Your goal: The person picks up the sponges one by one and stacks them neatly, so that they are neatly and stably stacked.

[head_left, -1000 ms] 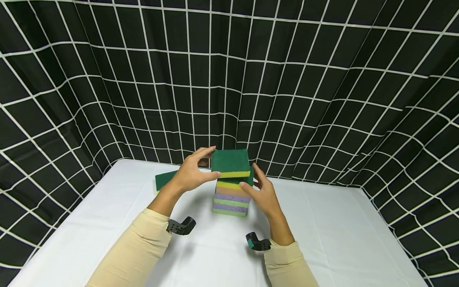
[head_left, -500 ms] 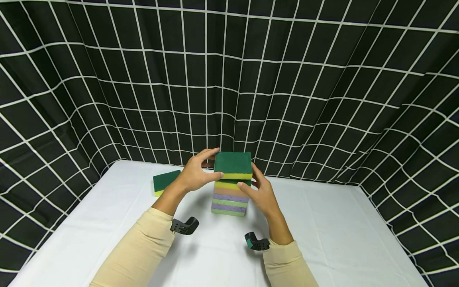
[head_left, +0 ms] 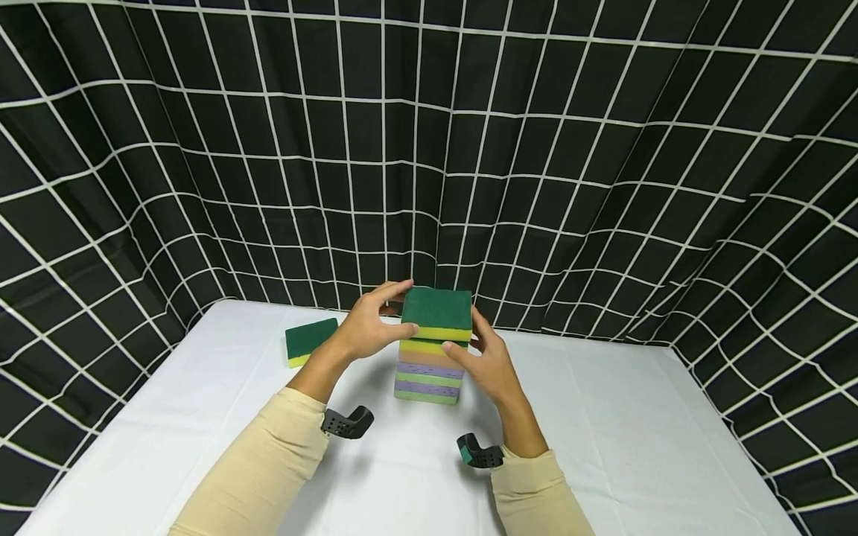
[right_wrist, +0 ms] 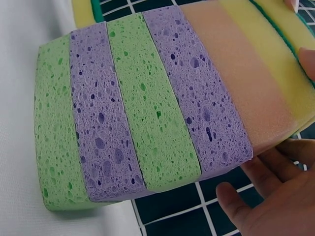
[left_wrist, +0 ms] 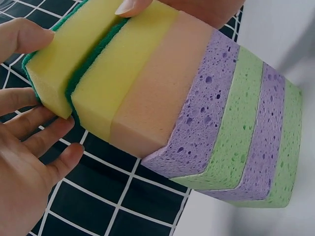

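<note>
In the head view a stack of sponges (head_left: 429,376) stands mid-table. Porous green and purple sponges (right_wrist: 152,103) alternate at its bottom. Above them come a peach layer (right_wrist: 236,73) and a yellow sponge (left_wrist: 123,73) with a green scouring face. The topmost scouring sponge (head_left: 437,309), green side up, lies on or just over that one; the left wrist view shows a narrow gap along part of the seam. My left hand (head_left: 369,327) grips this top sponge by its left end, thumb in front. My right hand (head_left: 492,365) holds the yellow sponge below at its right end, thumb on its front.
Another green-and-yellow scouring sponge (head_left: 312,340) lies at the table's back left, beside my left wrist. White cloth covers the table (head_left: 623,432). A black curtain with a white grid (head_left: 536,149) hangs close behind the back edge.
My left hand has carried the top sponge slightly right and down, lining it up over the stack. The right hand stays nearly in place. The loose sponge at left now shows more fully.
</note>
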`<state>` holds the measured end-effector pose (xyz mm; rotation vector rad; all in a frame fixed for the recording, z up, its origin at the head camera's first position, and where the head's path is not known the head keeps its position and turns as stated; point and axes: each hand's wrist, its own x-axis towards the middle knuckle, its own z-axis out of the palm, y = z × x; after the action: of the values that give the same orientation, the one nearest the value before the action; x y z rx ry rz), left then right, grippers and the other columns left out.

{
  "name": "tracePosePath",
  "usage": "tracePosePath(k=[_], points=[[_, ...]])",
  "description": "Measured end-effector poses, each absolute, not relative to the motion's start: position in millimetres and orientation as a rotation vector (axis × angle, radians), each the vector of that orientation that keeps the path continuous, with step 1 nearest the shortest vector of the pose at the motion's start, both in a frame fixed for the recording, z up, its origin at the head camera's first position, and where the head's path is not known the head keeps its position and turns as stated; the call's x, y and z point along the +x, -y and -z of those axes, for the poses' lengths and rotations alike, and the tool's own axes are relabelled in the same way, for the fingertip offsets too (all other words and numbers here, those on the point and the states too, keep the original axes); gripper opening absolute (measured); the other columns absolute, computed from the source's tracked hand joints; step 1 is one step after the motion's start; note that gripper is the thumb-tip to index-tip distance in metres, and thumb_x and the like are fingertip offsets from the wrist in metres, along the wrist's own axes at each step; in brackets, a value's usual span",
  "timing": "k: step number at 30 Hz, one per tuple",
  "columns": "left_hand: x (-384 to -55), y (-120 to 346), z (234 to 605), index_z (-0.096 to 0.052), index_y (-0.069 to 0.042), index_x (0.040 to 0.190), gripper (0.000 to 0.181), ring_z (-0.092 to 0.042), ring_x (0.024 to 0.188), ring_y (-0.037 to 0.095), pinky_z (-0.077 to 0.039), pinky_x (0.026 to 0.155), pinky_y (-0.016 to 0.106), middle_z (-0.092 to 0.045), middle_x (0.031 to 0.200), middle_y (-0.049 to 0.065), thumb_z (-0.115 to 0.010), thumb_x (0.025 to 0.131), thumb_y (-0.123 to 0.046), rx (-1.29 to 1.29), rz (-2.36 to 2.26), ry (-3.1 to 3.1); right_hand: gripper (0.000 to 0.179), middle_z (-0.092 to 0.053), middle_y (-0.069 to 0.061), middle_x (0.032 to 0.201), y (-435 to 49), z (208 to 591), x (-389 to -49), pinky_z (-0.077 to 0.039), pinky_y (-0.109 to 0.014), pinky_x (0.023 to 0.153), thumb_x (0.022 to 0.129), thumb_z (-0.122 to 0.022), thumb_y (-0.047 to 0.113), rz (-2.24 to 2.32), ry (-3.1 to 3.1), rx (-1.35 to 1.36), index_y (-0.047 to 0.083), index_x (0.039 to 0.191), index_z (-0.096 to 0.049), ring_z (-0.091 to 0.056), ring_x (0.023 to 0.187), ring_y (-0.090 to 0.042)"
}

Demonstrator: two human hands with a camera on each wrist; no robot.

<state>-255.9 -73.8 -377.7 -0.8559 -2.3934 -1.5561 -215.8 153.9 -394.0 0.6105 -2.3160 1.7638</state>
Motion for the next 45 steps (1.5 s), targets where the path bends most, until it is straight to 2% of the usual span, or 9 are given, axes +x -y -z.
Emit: tracePosePath(k=[9,21,34,37,43,45], points=[[-258,75,379,-0.045,-0.001,0.142,0.067,-0.054,0.110,0.027,-0.044,0.094,0.040,-0.054,0.129,0.010,-0.071,0.081,-0.013,-0.865,1.552,2.399,0.075,-0.039,-0.017,0.146,-153,393,-215,-0.031,-0.059,0.099,0.088,-0.068,0.010,-1.745,2.325,0.615,0.003,0.151,-0.029,-0.038,0.129,-0.035],[-261,72,382,-0.047,0.000,0.141,0.065,-0.054,0.111,0.028,-0.045,0.095,0.039,-0.053,0.131,0.011,-0.070,0.081,-0.013,-0.866,1.593,2.404,0.074,-0.038,-0.016,0.147,-154,395,-216,-0.031,-0.058,0.100,0.088,-0.068,0.010,-1.743,2.334,0.613,0.003,0.151,-0.028,-0.038,0.130,-0.035],[-262,70,382,-0.044,0.004,0.141,0.067,-0.054,0.111,0.032,-0.046,0.094,0.041,-0.052,0.130,0.014,-0.069,0.082,-0.014,-0.876,1.620,2.389,0.076,-0.034,-0.017,0.150,-158,394,-217,-0.028,-0.061,0.102,0.089,-0.068,0.010,-1.756,2.335,0.623,0.003,0.151,-0.026,-0.034,0.133,-0.035],[-262,69,382,-0.044,0.004,0.141,0.067,-0.054,0.110,0.032,-0.046,0.093,0.040,-0.053,0.130,0.013,-0.069,0.082,-0.014,-0.870,1.632,2.387,0.077,-0.033,-0.018,0.150,-161,400,-222,-0.028,-0.061,0.103,0.089,-0.068,0.010,-1.787,2.314,0.607,0.001,0.151,-0.024,-0.033,0.134,-0.035],[-261,68,381,-0.043,0.005,0.141,0.067,-0.054,0.111,0.033,-0.046,0.094,0.042,-0.052,0.130,0.016,-0.069,0.082,-0.011,-0.880,1.664,2.370,0.079,-0.035,-0.011,0.150,-166,424,-234,-0.029,-0.056,0.104,0.089,-0.069,0.016,-1.795,2.263,0.616,0.009,0.153,-0.023,-0.034,0.135,-0.028],[-256,67,377,-0.042,0.007,0.141,0.066,-0.053,0.111,0.035,-0.045,0.094,0.044,-0.051,0.130,0.018,-0.069,0.082,-0.008,-0.880,1.676,2.371,0.080,-0.034,-0.014,0.150,-165,418,-230,-0.028,-0.057,0.104,0.089,-0.068,0.015,-1.796,2.256,0.613,0.005,0.153,-0.021,-0.033,0.135,-0.031]])
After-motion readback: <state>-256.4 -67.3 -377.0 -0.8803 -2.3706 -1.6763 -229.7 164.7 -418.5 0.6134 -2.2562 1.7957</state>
